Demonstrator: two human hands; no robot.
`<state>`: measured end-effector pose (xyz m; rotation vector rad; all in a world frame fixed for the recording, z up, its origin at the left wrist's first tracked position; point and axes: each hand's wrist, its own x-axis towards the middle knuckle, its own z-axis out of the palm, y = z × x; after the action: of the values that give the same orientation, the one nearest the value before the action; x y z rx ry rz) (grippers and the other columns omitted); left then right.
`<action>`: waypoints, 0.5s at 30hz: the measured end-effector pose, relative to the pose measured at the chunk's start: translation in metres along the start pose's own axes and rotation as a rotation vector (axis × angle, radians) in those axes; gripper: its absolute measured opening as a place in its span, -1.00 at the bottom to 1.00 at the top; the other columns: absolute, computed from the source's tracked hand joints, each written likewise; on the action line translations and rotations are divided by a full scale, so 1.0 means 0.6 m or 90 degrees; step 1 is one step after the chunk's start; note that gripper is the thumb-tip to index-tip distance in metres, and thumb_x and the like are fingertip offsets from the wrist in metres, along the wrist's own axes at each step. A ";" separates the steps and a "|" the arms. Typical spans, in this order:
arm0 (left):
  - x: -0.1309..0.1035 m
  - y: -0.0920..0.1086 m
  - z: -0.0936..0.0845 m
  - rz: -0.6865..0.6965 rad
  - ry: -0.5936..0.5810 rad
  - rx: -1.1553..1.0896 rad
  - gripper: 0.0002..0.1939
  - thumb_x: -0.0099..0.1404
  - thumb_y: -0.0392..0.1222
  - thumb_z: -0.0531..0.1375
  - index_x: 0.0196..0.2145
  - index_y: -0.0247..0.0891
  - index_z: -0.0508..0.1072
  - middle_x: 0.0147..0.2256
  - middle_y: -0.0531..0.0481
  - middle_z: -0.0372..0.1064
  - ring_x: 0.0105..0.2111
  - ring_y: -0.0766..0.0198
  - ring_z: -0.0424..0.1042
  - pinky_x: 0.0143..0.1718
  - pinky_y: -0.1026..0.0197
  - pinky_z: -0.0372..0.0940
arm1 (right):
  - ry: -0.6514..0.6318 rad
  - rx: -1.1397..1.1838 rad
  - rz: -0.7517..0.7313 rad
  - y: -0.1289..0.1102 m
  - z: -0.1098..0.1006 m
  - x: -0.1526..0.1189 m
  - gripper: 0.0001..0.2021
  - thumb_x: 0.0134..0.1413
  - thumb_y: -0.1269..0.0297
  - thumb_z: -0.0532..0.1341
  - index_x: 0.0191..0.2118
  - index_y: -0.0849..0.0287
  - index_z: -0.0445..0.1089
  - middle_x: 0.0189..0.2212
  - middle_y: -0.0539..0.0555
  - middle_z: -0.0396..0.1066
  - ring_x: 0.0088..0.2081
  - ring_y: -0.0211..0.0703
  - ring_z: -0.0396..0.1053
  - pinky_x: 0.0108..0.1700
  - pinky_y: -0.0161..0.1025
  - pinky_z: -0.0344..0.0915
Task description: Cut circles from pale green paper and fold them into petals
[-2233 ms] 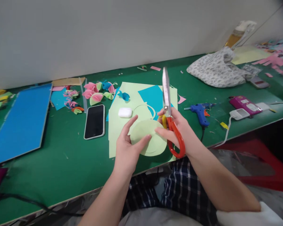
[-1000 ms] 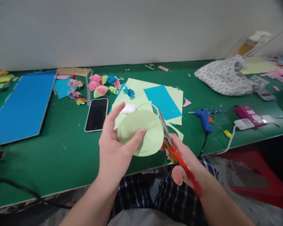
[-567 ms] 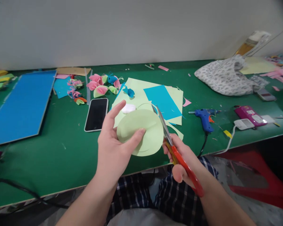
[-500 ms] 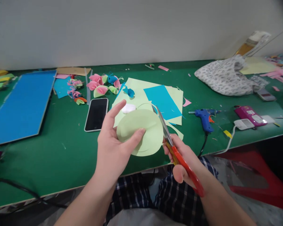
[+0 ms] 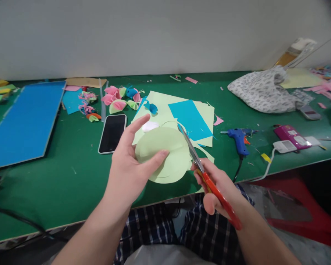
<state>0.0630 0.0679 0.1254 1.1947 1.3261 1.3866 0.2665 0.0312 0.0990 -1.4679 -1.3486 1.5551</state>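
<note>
A round piece of pale green paper is pinched in my left hand, thumb across its face and the other fingers behind it. My right hand grips a pair of scissors with red handles, the thumb and fingers in the loops. The blades point up and away, along the right edge of the round paper. Beneath lie pale green sheets, with a blue paper rectangle on them. A small white object sits just beyond my left hand, and curved green offcuts lie near the blades.
A phone and pink, green and blue paper flowers lie to the left, with a large blue board farther out. Rightward are a blue glue gun, a patterned cloth and a purple packet with a white plug.
The scissor blades look closer together now. The round paper and my left hand have shifted slightly to the left; both hands keep their holds.
</note>
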 end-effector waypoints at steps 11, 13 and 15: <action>0.012 -0.004 -0.013 0.007 -0.063 0.018 -0.29 0.05 -0.30 0.41 0.16 0.00 0.39 -0.09 -0.03 0.55 -0.29 0.08 0.59 -0.40 0.15 0.56 | -0.016 -0.076 0.021 0.000 -0.011 -0.005 -0.16 -0.64 -0.48 0.34 -0.19 0.02 0.34 -0.45 -0.09 0.15 -0.44 -0.22 0.07 -0.43 -0.30 0.09; 0.015 -0.005 -0.019 -0.001 -0.081 0.032 -0.26 0.06 -0.28 0.41 0.19 0.02 0.36 -0.07 -0.04 0.54 -0.28 0.07 0.58 -0.40 0.13 0.54 | -0.024 -0.072 0.054 -0.007 -0.013 -0.006 -0.15 -0.65 -0.49 0.33 -0.21 0.03 0.32 -0.51 -0.13 0.08 -0.48 -0.25 -0.04 -0.48 -0.31 0.00; 0.017 -0.003 -0.023 -0.010 -0.088 0.044 -0.24 0.05 -0.25 0.42 0.21 -0.01 0.35 -0.07 -0.06 0.54 -0.31 0.04 0.58 -0.43 0.10 0.53 | -0.029 -0.067 0.069 -0.012 -0.014 -0.007 -0.14 -0.68 -0.49 0.34 -0.22 0.04 0.30 -0.55 -0.15 0.04 -0.49 -0.26 -0.10 -0.50 -0.33 -0.06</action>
<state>0.0476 0.0757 0.1246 1.2997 1.2914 1.2327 0.2736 0.0317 0.1084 -1.6018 -1.4165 1.6167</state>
